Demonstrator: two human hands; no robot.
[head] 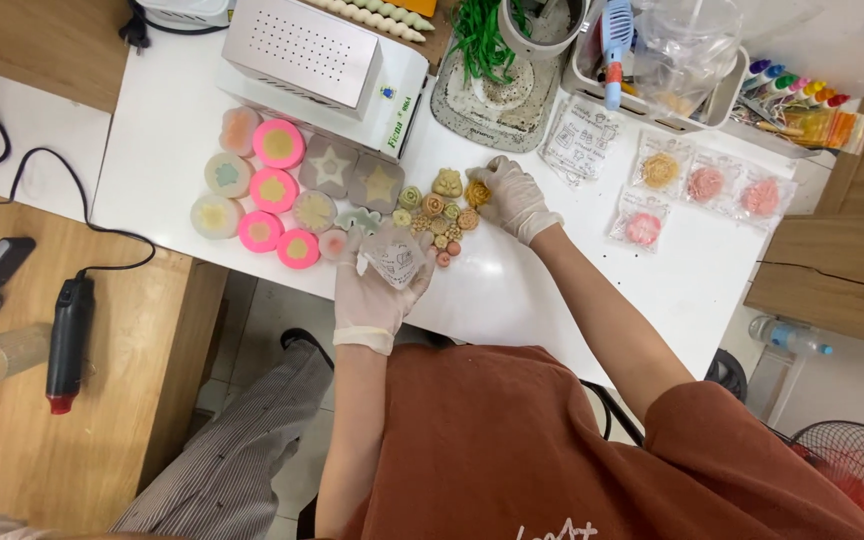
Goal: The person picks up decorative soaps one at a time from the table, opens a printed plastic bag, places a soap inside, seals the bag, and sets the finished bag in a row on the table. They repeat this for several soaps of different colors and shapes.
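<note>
From the head camera I look straight down on a white table [512, 290] and my two gloved hands.

My left hand [370, 290] sits at the near edge of the table, its fingers closed around a small clear printed packet [395, 255], which it holds just above the surface. My right hand [514, 197] reaches further in; its fingers are curled and pinched on a small yellow flower-shaped piece [478, 192], which sits at the right edge of a cluster of small moulded shapes [439, 222] in green, tan and pink. That cluster lies between my two hands, touching neither palm as far as I can tell.

To the left of the cluster lie round pink silicone moulds [274, 190] and grey square moulds [354, 175] with star shapes, packed side by side. Behind them stands a white perforated machine [302, 50].

To the right of my right hand, well apart from it, four clear packets holding flower shapes [704, 185] lie flat on the table. Beyond them sits a white tray [724, 95] with a plastic bag in it.

On a wooden table at far left lies a black tool with a red tip [67, 345].
</note>
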